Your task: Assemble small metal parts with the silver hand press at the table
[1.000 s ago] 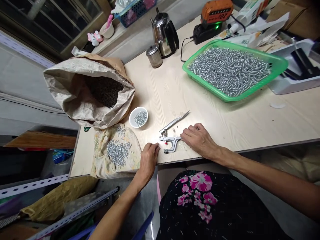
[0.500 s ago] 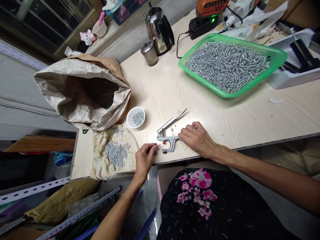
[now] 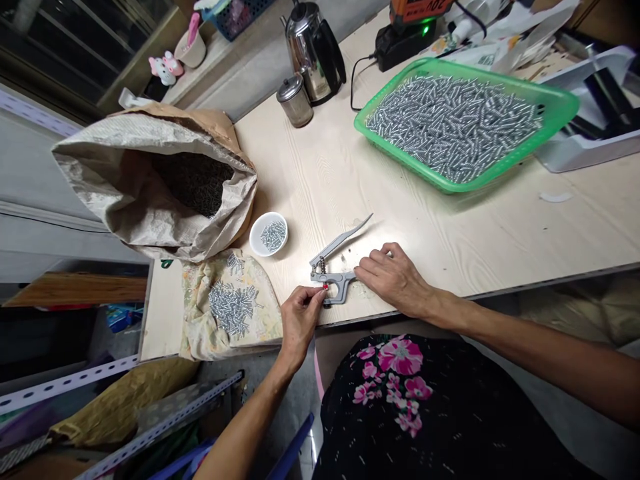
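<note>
Grey snap-fastener pliers [image 3: 341, 285] lie near the table's front edge, their upper handle raised and a spring and red tip showing at the jaw. My right hand [image 3: 393, 277] is closed around the lower handle. At the jaw, my left hand [image 3: 300, 317] pinches thumb and fingertips together by the red tip; what they hold is too small to make out. Left of it, a pile of small silver metal pieces [image 3: 233, 308] lies on a floral cloth [image 3: 265, 323]. A white bowl [image 3: 254, 241] behind the hand contains more such pieces.
A green basket [image 3: 555, 110] full of small silver springs stands at the back right. An open paper sack [image 3: 100, 173] with dark contents sits at the left. Behind are a kettle [image 3: 313, 53], a lidded jar [image 3: 295, 103] and a charger [image 3: 400, 47] with its cable.
My left hand has moved right, bringing its pinched fingertips to the pliers' jaw. My right hand keeps its hold on the lower handle. The view has shifted slightly.
</note>
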Motion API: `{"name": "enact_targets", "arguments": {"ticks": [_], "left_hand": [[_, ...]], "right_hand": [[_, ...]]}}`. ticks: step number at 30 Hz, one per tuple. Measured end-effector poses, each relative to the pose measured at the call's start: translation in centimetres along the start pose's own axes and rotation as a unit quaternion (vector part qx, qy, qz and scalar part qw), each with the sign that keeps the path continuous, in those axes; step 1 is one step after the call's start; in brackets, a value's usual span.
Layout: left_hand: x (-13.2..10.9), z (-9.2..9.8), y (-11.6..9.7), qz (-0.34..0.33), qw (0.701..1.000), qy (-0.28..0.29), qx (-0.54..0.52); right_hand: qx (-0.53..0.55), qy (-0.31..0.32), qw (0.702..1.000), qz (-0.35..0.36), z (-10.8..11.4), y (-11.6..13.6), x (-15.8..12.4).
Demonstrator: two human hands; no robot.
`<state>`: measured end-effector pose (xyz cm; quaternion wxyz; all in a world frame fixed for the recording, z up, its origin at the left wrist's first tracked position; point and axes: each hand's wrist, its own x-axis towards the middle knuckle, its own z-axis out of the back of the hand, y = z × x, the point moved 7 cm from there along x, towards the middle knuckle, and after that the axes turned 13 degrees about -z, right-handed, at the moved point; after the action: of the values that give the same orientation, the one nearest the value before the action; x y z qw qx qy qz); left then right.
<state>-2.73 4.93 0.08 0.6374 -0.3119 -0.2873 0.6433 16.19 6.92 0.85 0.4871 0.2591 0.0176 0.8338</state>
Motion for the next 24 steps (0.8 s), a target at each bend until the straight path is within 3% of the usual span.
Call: {"name": "enact_targets", "arguments": {"ticks": [8, 18, 24], "left_hand": [[0.1, -0.1, 0.5, 0.018, 1.0, 0.023, -0.002], [-0.1, -0.8, 3.0, 0.127, 0.988, 0.086, -0.031], [0.3, -0.9, 2.8, 0.145, 0.984, 0.099, -0.033]], "right_hand": [[-0.029, 0.034, 0.999, -0.003, -0.7, 0.0, 0.0], [-0.024, 0.044, 0.999, -0.001, -1.2, 0.0, -0.1], [0.001, 0.093, 0.995, -0.024, -1.5, -0.5, 0.0]]}}
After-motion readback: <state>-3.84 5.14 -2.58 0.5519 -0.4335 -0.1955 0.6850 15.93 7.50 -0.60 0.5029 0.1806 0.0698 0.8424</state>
